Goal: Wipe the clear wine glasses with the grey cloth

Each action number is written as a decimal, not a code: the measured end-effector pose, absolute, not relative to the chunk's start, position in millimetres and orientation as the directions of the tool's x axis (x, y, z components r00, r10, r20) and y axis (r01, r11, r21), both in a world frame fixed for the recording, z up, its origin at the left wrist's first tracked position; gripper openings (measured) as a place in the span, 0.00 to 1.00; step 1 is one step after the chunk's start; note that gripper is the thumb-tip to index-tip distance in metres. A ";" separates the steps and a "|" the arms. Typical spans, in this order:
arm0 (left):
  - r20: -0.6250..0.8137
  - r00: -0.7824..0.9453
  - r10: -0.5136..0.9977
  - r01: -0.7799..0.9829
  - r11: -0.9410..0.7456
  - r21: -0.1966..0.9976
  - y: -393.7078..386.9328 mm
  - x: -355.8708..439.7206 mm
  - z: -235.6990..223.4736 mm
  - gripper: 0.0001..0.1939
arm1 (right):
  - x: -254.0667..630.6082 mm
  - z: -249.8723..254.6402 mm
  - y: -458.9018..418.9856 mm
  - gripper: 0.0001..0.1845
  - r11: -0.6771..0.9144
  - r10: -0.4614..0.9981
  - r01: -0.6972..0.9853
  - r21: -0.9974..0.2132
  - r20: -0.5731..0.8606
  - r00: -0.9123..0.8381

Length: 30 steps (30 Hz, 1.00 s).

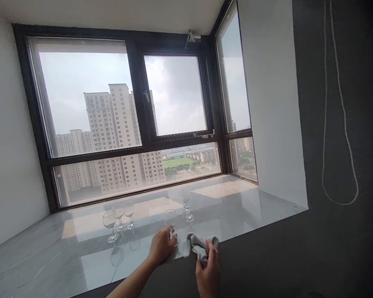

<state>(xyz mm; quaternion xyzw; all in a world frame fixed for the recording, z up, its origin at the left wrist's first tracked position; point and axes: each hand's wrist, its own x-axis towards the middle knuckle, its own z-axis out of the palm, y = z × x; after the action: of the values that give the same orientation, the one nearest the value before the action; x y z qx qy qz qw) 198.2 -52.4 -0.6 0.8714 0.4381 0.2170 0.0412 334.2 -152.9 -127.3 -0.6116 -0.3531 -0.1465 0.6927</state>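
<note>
My left hand (162,245) is closed around the stem of a clear stemmed glass (170,214), which is upright near the front edge of the windowsill. The glass's bowl shows above my fingers, and part of its foot shows beside them. Just to the right, my right hand (209,267) grips a crumpled grey cloth (199,247) at the sill's edge. The cloth hangs apart from the glass.
Three stemmed glasses (109,220) stand grouped on the left of the glossy sill (236,207). Farther back at right stands another glass (188,203), with one partly hidden behind it. A dark-framed window (136,99) rises behind; a cord loop (325,124) hangs at right.
</note>
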 end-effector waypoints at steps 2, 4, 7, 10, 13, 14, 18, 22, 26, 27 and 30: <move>0.353 0.517 0.780 0.740 -0.614 0.274 -51.1 198.0 -1.6 0.12 | 335.7 -127.7 -153.5 0.26 0.233 0.227 0.641 -0.732 0.681 0.696; 0.368 0.515 0.774 0.731 -0.621 0.283 -50.3 197.6 -2.0 0.13 | 336.6 -127.9 -154.4 0.26 0.237 0.235 0.633 -0.737 0.676 0.699; 0.395 0.517 0.759 0.715 -0.637 0.288 -50.1 196.8 -1.6 0.14 | 336.1 -127.8 -154.7 0.25 0.226 0.248 0.616 -0.755 0.656 0.713; 0.409 0.513 0.755 0.714 -0.640 0.284 -50.2 196.1 -1.4 0.14 | 334.5 -127.5 -153.3 0.25 0.224 0.241 0.621 -0.751 0.660 0.711; 0.411 0.514 0.753 0.715 -0.641 0.280 -50.1 196.2 -1.3 0.11 | 333.0 -126.3 -151.8 0.25 0.226 0.229 0.625 -0.747 0.665 0.711; 0.410 0.512 0.754 0.716 -0.639 0.280 -50.3 196.3 -1.0 0.11 | 332.6 -125.8 -151.6 0.25 0.228 0.226 0.626 -0.746 0.666 0.711; 0.403 0.508 0.761 0.726 -0.631 0.274 -52.2 196.8 0.9 0.09 | 331.7 -124.4 -151.2 0.25 0.221 0.218 0.626 -0.748 0.664 0.716; 0.380 0.501 0.777 0.746 -0.611 0.266 -53.4 197.5 2.3 0.08 | 331.1 -124.5 -149.7 0.25 0.211 0.199 0.637 -0.741 0.671 0.715; 0.367 0.498 0.786 0.753 -0.602 0.266 -52.8 198.5 2.5 0.07 | 331.0 -124.8 -147.8 0.25 0.220 0.191 0.634 -0.741 0.670 0.717; 0.369 0.499 0.784 0.752 -0.604 0.265 -52.7 198.7 2.5 0.07 | 331.0 -124.7 -147.5 0.24 0.223 0.187 0.636 -0.739 0.673 0.716; 0.373 0.501 0.781 0.751 -0.607 0.261 -53.2 199.1 3.0 0.07 | 331.4 -124.6 -147.2 0.24 0.225 0.170 0.641 -0.734 0.677 0.716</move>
<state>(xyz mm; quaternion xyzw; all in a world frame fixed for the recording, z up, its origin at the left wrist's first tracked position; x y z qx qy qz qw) 199.1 -53.2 3.0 0.8657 0.4424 0.2320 0.0320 331.4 -147.2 -124.6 -0.5996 -0.3378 -0.1668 0.7061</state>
